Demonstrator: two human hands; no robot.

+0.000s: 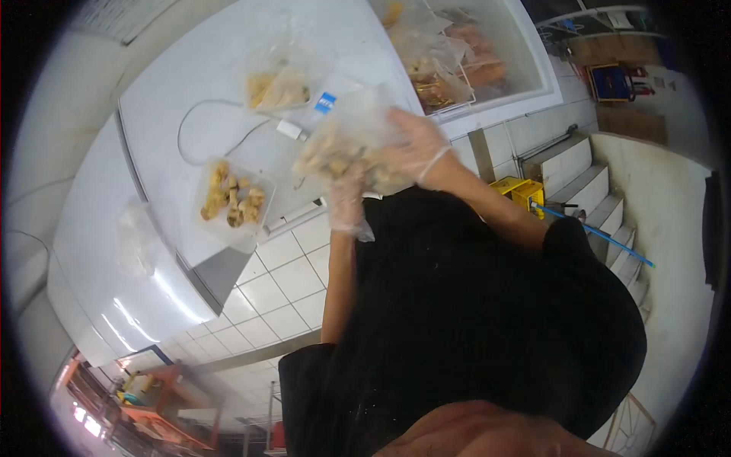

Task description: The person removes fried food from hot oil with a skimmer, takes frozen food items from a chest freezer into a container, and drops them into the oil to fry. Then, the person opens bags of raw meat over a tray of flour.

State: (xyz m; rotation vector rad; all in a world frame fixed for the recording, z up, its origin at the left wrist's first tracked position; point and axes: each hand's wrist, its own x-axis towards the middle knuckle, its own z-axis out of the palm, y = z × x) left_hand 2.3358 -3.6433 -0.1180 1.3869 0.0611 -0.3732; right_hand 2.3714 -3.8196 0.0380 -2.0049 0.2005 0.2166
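Clear plastic pack of pale food pieces (335, 161), one item, is sitting between two hands at the near edge of a white worktop (327, 34). Left hand (349, 199), in a clear glove, is holding the near side with half-curled fingers; right hand (419, 148), likewise gloved, is holding the right side, fingers partly bent and slightly spread. Handling note, by judgement: good work is calling for a level pack, one palm bearing the weight low, the other steadying the upper film without crushing the contents; gloves are probably making the plastic slippery, so a broad hold is serving better than a pinch. Keeping off the cable (180, 137) and its white plug (289, 129), lying near the pack, is seeming wise. Neighbouring stock: near-left pack of yellowish pieces (218, 196) and far pack (283, 87) are lying apart on the worktop. Defects of view: blur is softening the pack and right fingertips; left fingertips are hiding against the contents; closure and contact beneath are not showing; haze and the top border are obscuring bagged goods (480, 53) in a white-framed compartment (525, 101).
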